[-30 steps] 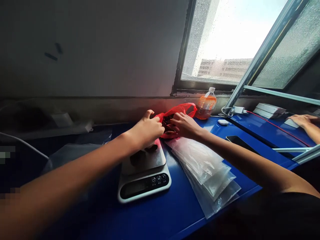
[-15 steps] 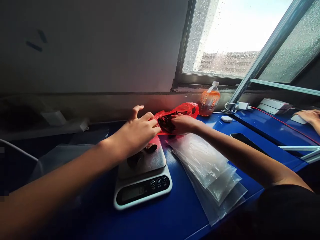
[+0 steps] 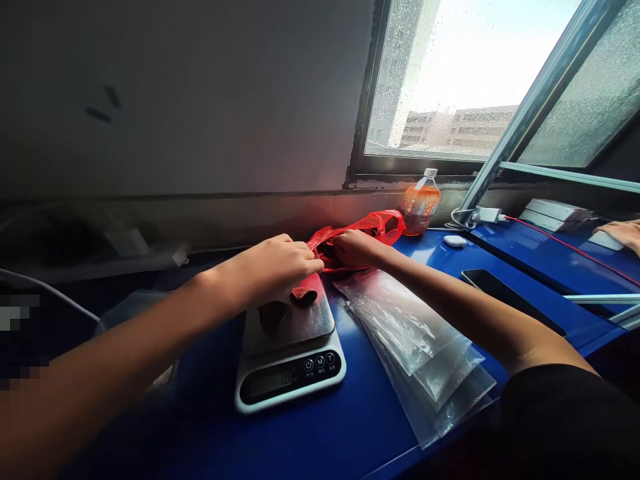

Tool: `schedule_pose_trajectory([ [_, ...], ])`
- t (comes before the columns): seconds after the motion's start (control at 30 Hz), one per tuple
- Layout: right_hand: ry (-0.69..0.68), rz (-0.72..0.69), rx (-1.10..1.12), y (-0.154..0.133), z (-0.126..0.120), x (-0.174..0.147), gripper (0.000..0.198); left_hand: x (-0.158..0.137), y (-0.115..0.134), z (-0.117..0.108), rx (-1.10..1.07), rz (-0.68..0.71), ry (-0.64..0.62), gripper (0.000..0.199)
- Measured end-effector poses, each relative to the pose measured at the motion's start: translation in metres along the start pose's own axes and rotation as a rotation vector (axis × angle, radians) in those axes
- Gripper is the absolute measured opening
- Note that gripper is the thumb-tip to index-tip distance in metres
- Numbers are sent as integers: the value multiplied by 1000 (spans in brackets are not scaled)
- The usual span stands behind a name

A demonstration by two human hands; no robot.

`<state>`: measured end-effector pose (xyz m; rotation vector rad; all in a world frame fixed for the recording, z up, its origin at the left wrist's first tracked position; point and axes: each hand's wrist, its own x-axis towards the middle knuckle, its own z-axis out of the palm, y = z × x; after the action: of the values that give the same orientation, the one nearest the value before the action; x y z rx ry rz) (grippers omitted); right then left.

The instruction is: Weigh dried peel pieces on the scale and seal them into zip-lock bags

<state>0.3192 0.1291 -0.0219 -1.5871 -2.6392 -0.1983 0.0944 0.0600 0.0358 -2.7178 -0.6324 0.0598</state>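
A red plastic bag (image 3: 380, 223) lies against the wall with its mouth open and dark brown pieces partly visible inside. My left hand (image 3: 283, 263) is closed on the bag's near left edge, above the scale. My right hand (image 3: 357, 247) reaches into the bag from the right; its fingers are curled and their tips hidden, so what they hold cannot be made out. Below my left hand stands a white digital scale (image 3: 327, 383) with a metal plate. A curled brown piece (image 3: 304, 297) and a darker piece (image 3: 273, 317) rest on that plate; the display digits are too faint to read.
Clear plastic bags (image 3: 425, 353) lie stacked right of the scale. Behind them are a bottle of orange drink (image 3: 421, 203), a small white case (image 3: 455, 241) and a dark phone (image 3: 510, 300). Another person's hand (image 3: 620, 235) is at the far right, near white boxes (image 3: 557, 217).
My left hand's raised finger has come down and the hand has closed on the bag's edge. My right hand has shifted slightly within the bag. The view has moved a little.
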Motion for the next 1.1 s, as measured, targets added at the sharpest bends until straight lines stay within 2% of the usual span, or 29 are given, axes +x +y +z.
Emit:
schedule_pose_trajectory([
  [0.2,48,70,86,-2,5,8,23,-1,1,0,-2,-3,55,41],
  [0.33,126,132,192,5,-6,10,23,-5,-1,0,-46,-3,88,37],
  [0.4,165,133,302,12,-17,1,26,-9,-3,1,-87,-30,124,34],
  [0.5,194,106,628,20,-35,-27,35,-17,-7,7,-165,-96,189,32],
  [0.57,196,55,832,18,-43,-49,37,-23,-9,12,-208,-141,238,31],
  [0.63,208,1,903,6,-49,-68,35,-32,-8,17,-248,-191,278,30],
  [0.7,247,-36,861,-14,-51,-84,30,-44,-5,20,-283,-239,298,30],
  [0.77,279,-113,704,-39,-49,-97,22,-56,-1,22,-314,-275,304,30],
  [0.83,270,-276,488,-64,-44,-105,20,-70,3,23,-341,-309,311,30],
  [0.93,258,-483,216,-91,-34,-105,29,-91,7,26,-368,-383,313,29],
  [1.0,268,-494,166,-99,-28,-101,32,-106,10,30,-370,-440,308,29],
  [1.1,293,-419,254,-94,-30,-104,31,-128,12,36,-369,-511,316,27],
])
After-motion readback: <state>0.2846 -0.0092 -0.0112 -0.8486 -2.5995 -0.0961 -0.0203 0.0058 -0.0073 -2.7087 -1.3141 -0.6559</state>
